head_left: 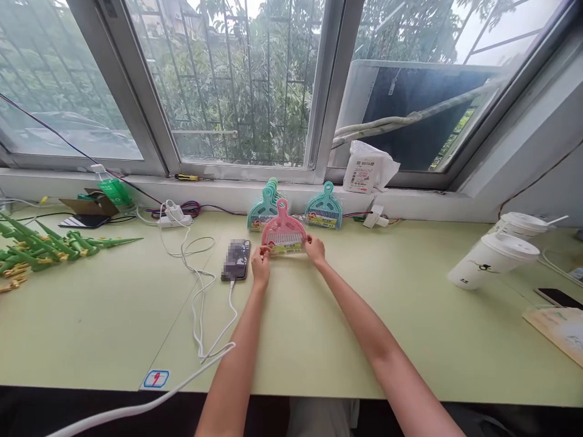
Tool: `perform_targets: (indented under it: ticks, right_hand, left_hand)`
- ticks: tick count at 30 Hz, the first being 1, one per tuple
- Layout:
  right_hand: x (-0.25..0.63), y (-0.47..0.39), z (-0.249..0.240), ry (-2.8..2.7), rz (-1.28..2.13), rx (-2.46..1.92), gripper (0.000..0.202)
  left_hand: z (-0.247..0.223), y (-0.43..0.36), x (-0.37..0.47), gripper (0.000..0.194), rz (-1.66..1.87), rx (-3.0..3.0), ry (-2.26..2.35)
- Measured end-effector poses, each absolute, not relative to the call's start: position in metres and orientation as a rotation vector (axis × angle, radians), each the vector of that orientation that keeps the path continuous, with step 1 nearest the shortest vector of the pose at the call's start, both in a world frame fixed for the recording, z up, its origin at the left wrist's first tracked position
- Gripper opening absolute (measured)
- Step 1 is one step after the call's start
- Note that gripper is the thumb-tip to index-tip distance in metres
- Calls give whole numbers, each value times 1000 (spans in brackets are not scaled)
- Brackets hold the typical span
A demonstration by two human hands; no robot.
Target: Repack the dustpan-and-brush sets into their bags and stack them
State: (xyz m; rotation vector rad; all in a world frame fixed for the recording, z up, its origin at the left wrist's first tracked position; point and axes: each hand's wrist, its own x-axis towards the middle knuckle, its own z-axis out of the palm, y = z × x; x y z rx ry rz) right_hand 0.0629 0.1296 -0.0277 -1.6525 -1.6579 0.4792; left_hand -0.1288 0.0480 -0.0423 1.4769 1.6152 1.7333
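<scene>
A pink dustpan-and-brush set point(283, 234) in clear wrapping stands tilted near the back of the green table. My left hand point(260, 266) pinches its lower left corner, and my right hand point(315, 249) grips its right edge. Directly behind it, several teal sets point(264, 209) stand together, partly covered by the pink one. Another group of teal sets point(324, 209) leans upright to the right, by the windowsill.
Left of my left hand lies a phone point(237, 260) with a white cable point(201, 291) looping frontward. Green plant-like pieces point(50, 246) lie far left; white cups point(494, 261) are at right. A power strip point(175, 217) and wires run along the sill.
</scene>
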Motion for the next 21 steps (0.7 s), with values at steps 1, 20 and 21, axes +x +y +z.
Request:
perform_targets:
  ticks: [1,20,21]
  right_hand:
    - [87,119,-33,-1644,518,-1633,21]
    - [192,17,-39,-1376,759,-1445,33]
    - [194,18,-39,-1376,752,-1441,34]
  left_hand:
    - [-43,49,-129,14,1746,1474,1613]
    - [-37,44,-52,12,1423,1277,1300]
    - [-37,45,-47,13,1403,1291,1281]
